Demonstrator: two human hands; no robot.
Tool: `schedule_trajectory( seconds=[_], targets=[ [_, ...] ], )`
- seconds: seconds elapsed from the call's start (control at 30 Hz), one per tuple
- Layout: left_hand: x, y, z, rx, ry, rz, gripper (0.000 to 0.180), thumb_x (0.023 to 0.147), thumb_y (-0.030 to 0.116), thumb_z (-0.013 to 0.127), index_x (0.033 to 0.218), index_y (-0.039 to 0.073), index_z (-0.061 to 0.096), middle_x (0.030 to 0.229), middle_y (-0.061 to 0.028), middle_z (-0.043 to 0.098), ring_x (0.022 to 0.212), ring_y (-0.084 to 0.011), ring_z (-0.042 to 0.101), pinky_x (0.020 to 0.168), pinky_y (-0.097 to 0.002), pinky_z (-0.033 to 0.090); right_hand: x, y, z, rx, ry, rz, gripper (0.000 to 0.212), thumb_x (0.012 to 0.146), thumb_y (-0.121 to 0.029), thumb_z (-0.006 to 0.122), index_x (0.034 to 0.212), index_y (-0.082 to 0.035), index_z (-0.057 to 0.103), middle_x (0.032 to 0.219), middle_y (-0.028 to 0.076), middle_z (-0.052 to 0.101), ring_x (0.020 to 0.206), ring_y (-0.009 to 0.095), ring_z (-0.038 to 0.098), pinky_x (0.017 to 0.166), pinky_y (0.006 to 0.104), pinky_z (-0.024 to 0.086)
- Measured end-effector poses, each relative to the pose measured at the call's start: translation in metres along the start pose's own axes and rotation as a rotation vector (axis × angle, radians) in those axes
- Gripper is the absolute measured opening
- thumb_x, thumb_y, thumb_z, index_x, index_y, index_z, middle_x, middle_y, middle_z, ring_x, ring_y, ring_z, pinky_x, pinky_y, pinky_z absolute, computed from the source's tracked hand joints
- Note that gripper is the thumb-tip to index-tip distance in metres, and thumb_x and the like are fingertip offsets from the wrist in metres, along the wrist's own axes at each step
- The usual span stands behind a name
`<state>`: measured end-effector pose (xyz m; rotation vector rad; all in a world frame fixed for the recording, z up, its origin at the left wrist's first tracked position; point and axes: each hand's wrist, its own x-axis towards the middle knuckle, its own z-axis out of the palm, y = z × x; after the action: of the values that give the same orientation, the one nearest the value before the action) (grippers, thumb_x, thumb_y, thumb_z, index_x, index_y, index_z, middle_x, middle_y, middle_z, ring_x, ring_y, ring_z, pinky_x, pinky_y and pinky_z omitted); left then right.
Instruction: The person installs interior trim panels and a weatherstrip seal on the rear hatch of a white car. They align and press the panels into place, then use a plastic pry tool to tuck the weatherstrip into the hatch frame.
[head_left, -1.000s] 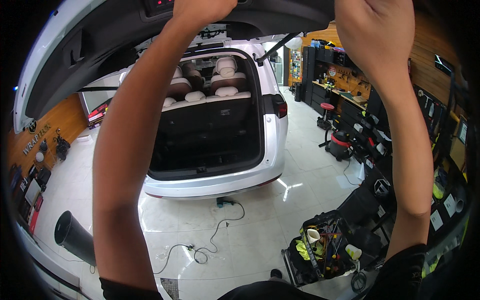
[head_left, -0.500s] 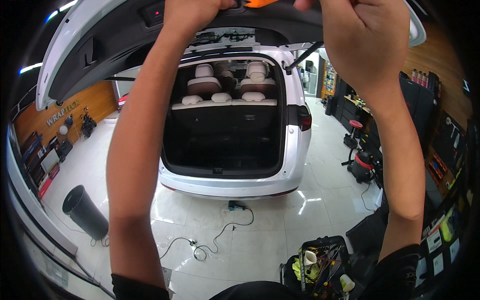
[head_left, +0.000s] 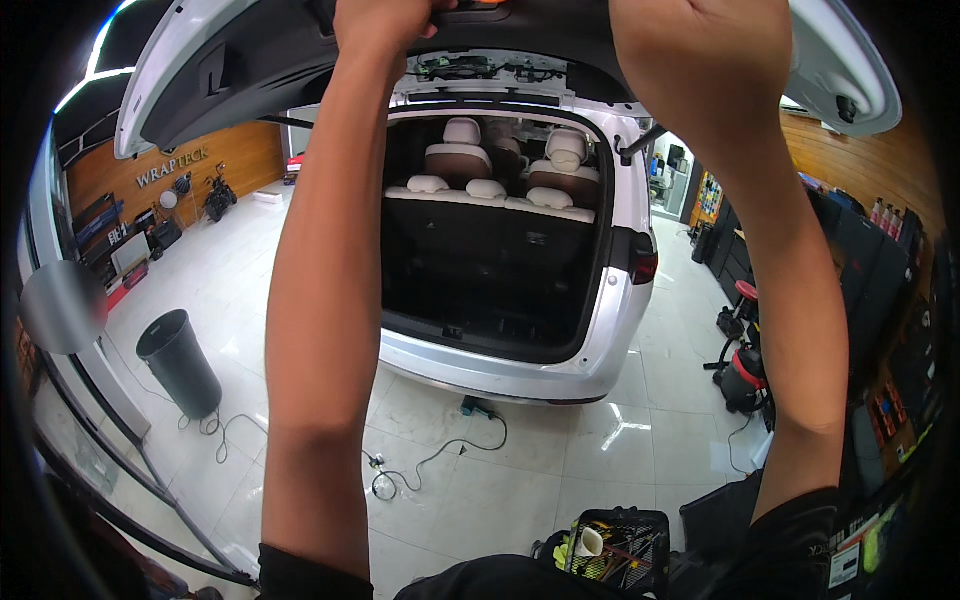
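Observation:
Both my arms reach up to the raised tailgate (head_left: 560, 35) of a white car, against its dark inner trim panel. My left hand (head_left: 385, 28) is at the panel's lower edge, fingers curled; what they close on, if anything, is hidden. A sliver of an orange thing (head_left: 490, 2) shows at the top edge, right of that hand; its kind cannot be made out. My right hand (head_left: 705, 55) is raised farther right over the panel, its fingers cut off by the picture's top edge. Between my arms is the open cargo area (head_left: 480, 270), behind pale-topped seats.
A black mesh basket (head_left: 655, 522) with tools and a white cup stands close to my body. A corded tool (head_left: 474, 406) lies under the bumper, its cable looping over the tiles. A dark bin (head_left: 180, 365) stands left, a red-black vacuum (head_left: 742, 380) right. A blurred round patch is at far left.
My view has turned a little left, so the car sits farther right. Both hands stay up at the tailgate, and less of the orange thing shows now.

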<state>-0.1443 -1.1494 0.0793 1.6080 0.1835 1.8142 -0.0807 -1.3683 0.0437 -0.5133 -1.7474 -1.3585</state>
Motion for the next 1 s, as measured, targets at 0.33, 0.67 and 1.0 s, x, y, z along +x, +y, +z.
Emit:
schedule_trajectory(
  seconds=[0.33, 0.67, 1.0],
  targets=[
    [-0.003, 0.013, 0.013, 0.600, 0.247, -0.021, 0.031, 0.085, 0.027, 0.076, 0.084, -0.004, 0.078, 0.087, -0.0268, 0.075, 0.090, -0.0363, 0.077, 0.080, -0.0443, 0.060, -0.001, 0.026, 0.005, 0.097, -0.008, 0.079, 0.024, 0.093, 0.008, 0.043, 0.086, 0.000, 0.065, 0.072, 0.003, 0.063, 0.067, 0.008, 0.058, 0.063, 0.0236, 0.046],
    [0.037, -0.013, 0.003, 0.605, -0.002, 0.106, 0.034, 0.083, 0.041, 0.086, 0.087, 0.007, 0.083, 0.077, -0.0153, 0.077, 0.071, -0.0211, 0.076, 0.067, -0.0367, 0.057, 0.006, 0.044, 0.001, 0.192, -0.023, -0.049, 0.022, 0.088, 0.013, 0.043, 0.087, 0.003, 0.063, 0.072, 0.007, 0.062, 0.067, 0.011, 0.059, 0.062, 0.0264, 0.049],
    [0.022, 0.012, 0.009, 0.951, 0.113, 0.029, 0.033, 0.074, 0.026, 0.090, 0.092, 0.001, 0.081, 0.092, -0.0217, 0.078, 0.091, -0.0302, 0.079, 0.080, -0.0410, 0.060, 0.018, 0.036, 0.008, 0.096, -0.079, -0.080, 0.018, 0.089, 0.009, 0.046, 0.086, 0.004, 0.062, 0.068, 0.013, 0.061, 0.062, 0.020, 0.062, 0.060, 0.0338, 0.050]
  ],
)
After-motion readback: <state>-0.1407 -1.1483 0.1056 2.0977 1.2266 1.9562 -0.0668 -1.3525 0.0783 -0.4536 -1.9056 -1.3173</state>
